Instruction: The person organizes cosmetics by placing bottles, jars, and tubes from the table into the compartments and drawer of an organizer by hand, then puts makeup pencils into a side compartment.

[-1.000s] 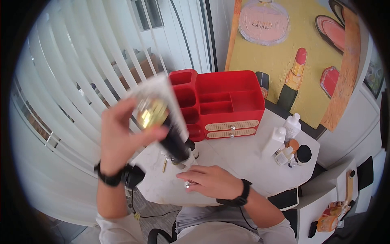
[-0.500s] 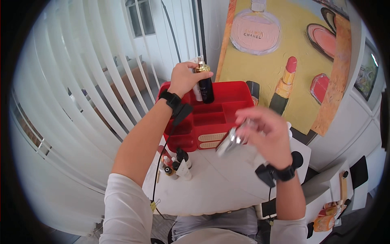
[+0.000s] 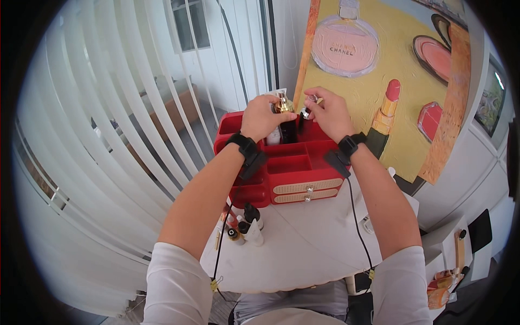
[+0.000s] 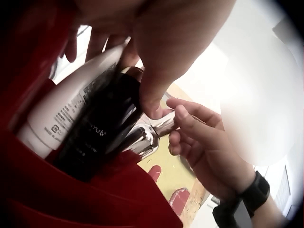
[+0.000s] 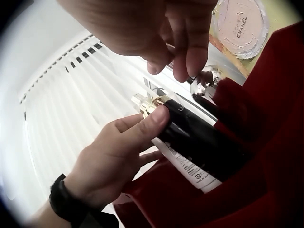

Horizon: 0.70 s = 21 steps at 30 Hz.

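In the back compartment of the red organizer [image 3: 290, 164] stand a black bottle with a gold neck [image 4: 102, 126] and a white tube [image 4: 71, 102], side by side. My left hand [image 3: 265, 117] grips the black bottle near its gold neck, its fingers reaching round to the tube. To the right, my right hand [image 3: 330, 115] pinches the top of a shiny silver bottle [image 4: 145, 137], whose lower part is inside the organizer, close beside the black bottle. In the right wrist view, the black bottle [image 5: 194, 135] leans beside the tube [image 5: 190, 168].
Small bottles and a white tube [image 3: 254, 234] stand on the white table [image 3: 303, 254] at the front left of the organizer. A painting [image 3: 346, 81] rises behind on the right. Vertical blinds [image 3: 108, 135] line the left. Thin cables hang from both wrists.
My left hand has carried the black bottle and tube from the left foreground into the organizer's back compartment. The right hand has brought the silver bottle up and back beside them.
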Tool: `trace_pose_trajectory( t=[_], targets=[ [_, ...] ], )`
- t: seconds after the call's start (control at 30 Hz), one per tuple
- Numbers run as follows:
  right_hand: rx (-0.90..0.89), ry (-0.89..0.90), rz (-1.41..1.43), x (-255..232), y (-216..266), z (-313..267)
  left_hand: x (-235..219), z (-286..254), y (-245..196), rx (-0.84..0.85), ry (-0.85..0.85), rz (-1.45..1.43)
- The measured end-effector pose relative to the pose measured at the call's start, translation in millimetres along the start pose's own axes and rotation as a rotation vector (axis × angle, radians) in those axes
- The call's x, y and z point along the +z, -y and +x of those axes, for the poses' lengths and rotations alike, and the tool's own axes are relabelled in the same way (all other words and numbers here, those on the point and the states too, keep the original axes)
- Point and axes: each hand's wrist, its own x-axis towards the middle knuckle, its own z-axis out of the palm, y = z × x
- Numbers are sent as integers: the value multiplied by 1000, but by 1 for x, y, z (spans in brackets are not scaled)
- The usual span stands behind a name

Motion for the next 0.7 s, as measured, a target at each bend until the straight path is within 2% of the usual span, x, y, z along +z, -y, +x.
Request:
trace_pose_trajectory(
  t=[0.13,0.23,0.33,0.37,0.4,0.43,0.47,0.53,0.63,0.7],
  targets=[
    [69,38,13,2,-15,4,-6,0,-5,20,95,68],
    [96,76,75,5,-27,7,-16,1,-5,-34,156,62],
    [151,107,119,11,-35,9,-16,0,4,-25,204,-50],
    [153,107,121,11,-36,8,-15,-1,7,72,168,50],
    [87,96,-66,11,-37,6,-15,-2,12,166,131,150],
    [19,85,-252,11,-36,4,-19,-5,11,162,133,154],
    [22,86,-248,12,-36,1,-22,-7,9,134,132,101],
    [32,91,-456,11,-33,-9,-26,-12,6,110,135,50],
    [57,82,-422,18,-25,-15,-29,-19,0,154,70,112],
    [99,120,-363,23,-28,-20,-28,-22,-9,60,-46,144]
  ],
)
